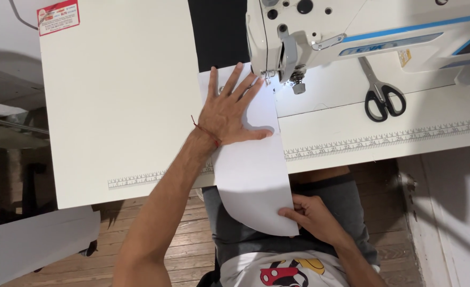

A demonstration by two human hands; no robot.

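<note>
Nearby, scissors (384, 94) right of sewing machine (320, 32).

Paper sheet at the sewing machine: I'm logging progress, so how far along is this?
Done: the white paper sheet lies with its far end at the needle of the sewing machine. In hand: the left hand presses it flat; the right hand pinches its near edge. Left: no stitch line is visible on it; the scissors lie untouched.
</note>
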